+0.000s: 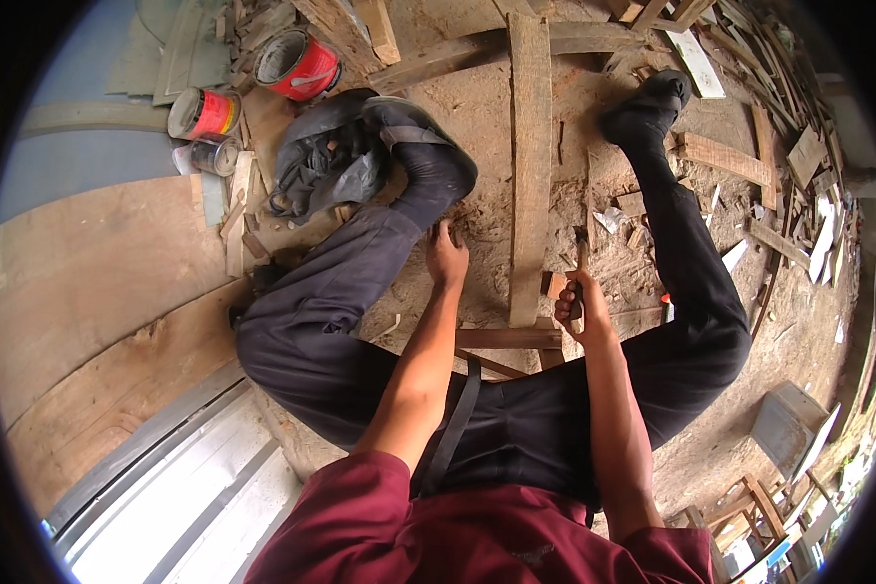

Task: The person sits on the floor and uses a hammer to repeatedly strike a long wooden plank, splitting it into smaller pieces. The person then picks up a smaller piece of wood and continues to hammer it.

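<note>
My right hand [580, 308] is wrapped round the dark grip of a hammer [582, 255], whose shaft points away from me with a small dark head at the far end. Just left of that hand is a small wood block [553, 284]. Between my arms a long wooden beam [529, 165] runs away from me. On the beam's left side my left hand [446, 255] is low over the dirt, near my left shoe. Its fingers are curled together, and what they hold, if anything, is too small to name. Neither hand touches the beam.
Beyond my left foot lies a black plastic bag [333, 161], near red cans [307, 70] and a small tin [214, 156]. A plywood sheet [107, 253] is at left. Wood scraps [725, 158] litter the right side, with a grey container [790, 426] lower down. Crosspieces [506, 339] meet the beam's near end.
</note>
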`<state>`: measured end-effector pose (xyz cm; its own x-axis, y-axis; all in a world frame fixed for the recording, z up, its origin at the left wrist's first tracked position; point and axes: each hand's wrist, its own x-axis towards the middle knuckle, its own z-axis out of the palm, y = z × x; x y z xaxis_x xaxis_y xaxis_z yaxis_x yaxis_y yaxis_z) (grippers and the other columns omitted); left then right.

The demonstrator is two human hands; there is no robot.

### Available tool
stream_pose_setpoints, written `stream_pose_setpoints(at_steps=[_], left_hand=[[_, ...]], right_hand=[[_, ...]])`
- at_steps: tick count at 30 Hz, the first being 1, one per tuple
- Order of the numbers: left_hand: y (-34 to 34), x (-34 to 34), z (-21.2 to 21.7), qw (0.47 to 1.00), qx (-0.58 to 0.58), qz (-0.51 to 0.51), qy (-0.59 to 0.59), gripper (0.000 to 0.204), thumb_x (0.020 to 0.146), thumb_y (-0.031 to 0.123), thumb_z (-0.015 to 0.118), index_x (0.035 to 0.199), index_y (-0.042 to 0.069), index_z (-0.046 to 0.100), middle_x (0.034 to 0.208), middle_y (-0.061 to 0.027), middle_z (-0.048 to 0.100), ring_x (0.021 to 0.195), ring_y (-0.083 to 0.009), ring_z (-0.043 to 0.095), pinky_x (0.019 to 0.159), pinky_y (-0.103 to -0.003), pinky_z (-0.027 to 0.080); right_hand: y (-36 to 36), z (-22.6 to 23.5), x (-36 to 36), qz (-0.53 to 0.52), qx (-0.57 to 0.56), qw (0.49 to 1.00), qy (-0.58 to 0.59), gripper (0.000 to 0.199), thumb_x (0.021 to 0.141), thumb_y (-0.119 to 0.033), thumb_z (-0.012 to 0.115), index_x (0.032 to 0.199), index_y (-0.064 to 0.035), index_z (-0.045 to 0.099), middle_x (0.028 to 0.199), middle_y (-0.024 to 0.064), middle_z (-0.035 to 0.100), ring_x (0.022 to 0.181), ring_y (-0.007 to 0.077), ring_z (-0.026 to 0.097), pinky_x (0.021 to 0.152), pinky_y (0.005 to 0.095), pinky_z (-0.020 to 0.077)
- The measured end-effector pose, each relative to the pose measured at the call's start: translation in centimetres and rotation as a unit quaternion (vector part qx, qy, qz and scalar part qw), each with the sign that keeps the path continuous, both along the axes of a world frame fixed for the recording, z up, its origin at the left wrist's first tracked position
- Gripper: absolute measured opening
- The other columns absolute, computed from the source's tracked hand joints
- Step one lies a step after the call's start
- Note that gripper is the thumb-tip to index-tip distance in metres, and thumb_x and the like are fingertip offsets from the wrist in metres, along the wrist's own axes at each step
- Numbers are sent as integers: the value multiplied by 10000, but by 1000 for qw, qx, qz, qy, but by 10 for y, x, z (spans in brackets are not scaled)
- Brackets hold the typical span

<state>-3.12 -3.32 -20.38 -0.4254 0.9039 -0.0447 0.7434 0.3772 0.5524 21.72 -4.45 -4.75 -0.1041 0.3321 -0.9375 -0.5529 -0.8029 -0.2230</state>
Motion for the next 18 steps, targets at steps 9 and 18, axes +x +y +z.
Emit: stream_pose_setpoints(at_steps=[9,18], left_hand=[[19,-20,-14,994,-78,-26,-70,188,921,157,592,1050,60,690,998,-167,690,957,-350,647,823,-464,509],[0,3,24,963,-76,14,-258,312,981,261,565,1136,3,643,1063,-183,679,974,-318,655,791,-417,516]], right_hand=[[-1,-16,7,7,12,1000,19,260,859,-232,571,679,-168,393,534,-8,407,444,145,380,428,306,316],[-1,1,-3,13,7,1000,6,302,895,-237,563,670,-156,378,523,-10,389,445,128,322,422,285,305]])
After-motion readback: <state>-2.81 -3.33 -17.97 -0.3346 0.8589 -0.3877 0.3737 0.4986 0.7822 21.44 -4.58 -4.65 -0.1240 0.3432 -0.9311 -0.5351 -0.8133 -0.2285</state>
